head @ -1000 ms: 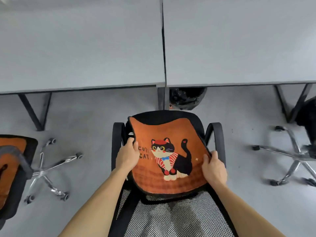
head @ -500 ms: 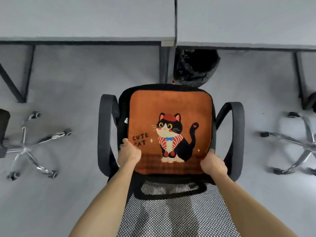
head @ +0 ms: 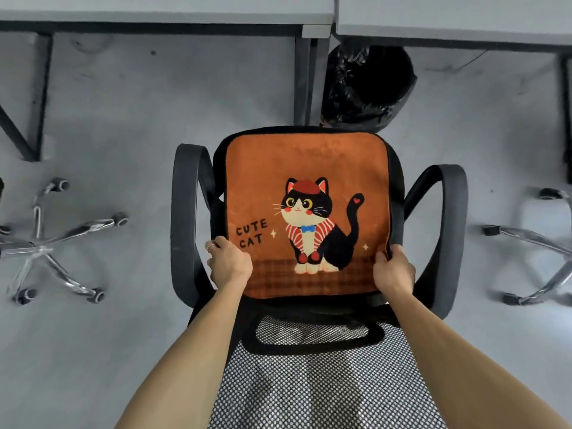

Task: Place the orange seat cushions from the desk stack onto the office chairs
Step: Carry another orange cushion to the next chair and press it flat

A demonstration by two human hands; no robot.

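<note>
An orange seat cushion (head: 306, 168) printed with a black cat and "CUTE CAT" lies flat on the seat of a black office chair (head: 182, 218) right below me. My left hand (head: 229, 264) grips the cushion's near left edge. My right hand (head: 391, 269) grips its near right corner, fingers curled over the edge. The chair's mesh backrest (head: 322, 382) fills the bottom of the view between my forearms. The desk stack is out of view.
Two grey desks (head: 167, 10) run along the top, their legs meeting above the chair. A black bin with a bag (head: 368, 85) stands just beyond the chair. Chrome chair bases stand on the floor at left (head: 40, 246) and right (head: 538, 252).
The cushion has gone from tilted to flat on the seat. My view has closed in and tipped downward; the cushioned chair at far left has left the frame. My hands have slid to the cushion's near corners.
</note>
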